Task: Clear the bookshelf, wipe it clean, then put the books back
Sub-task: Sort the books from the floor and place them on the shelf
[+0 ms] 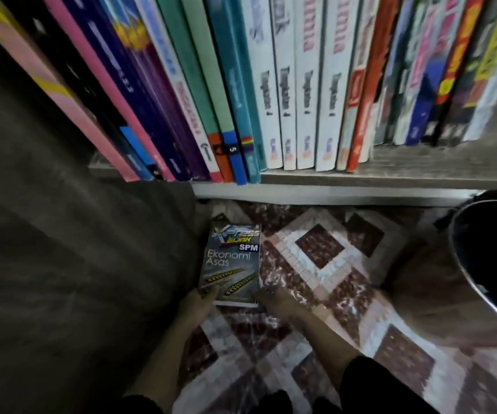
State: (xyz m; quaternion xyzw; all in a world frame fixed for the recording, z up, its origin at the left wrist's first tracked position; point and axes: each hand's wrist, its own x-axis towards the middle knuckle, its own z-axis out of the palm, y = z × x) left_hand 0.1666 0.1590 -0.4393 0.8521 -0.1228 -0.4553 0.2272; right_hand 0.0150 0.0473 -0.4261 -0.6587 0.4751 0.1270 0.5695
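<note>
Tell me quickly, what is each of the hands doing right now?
Left hand: grips the Ekonomi Asas book at its lower left corner.
Right hand: grips its lower right corner.

View: one head camera, worn by the person.
Facing: forward and down, over shelf (pixel 390 178) edge to floor (pixel 325 297).
Nearness: close; books (pixel 271 85) fill the top.
</note>
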